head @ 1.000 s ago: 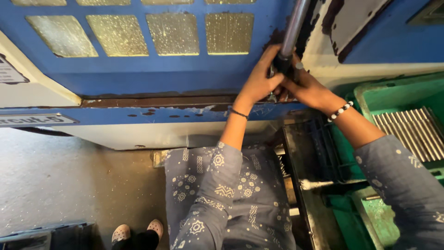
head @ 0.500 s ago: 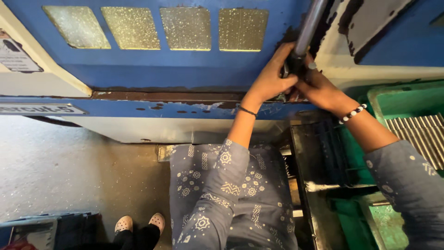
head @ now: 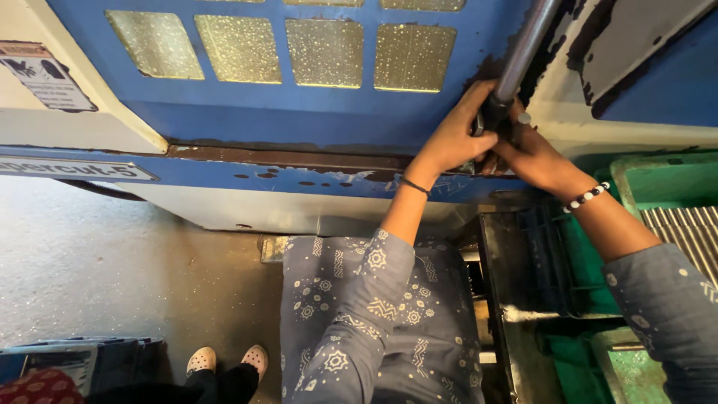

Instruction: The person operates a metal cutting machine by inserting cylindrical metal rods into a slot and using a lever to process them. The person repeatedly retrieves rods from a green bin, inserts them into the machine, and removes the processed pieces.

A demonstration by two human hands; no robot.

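Blue machine door (head: pixel 314 112) with four windows fills the upper frame. Left hand (head: pixel 452 138) and right hand (head: pixel 527 153): fingers wrapped around metal handle bar (head: pixel 523 52), upper right. Keep both grips low, wrists straight.

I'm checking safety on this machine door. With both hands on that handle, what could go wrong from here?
Both the left hand and right hand crowd the bottom of the metal handle bar, so fingers could get pinched against the blue door. The beaded bracelet might snag on the chipped, rusty door edge.
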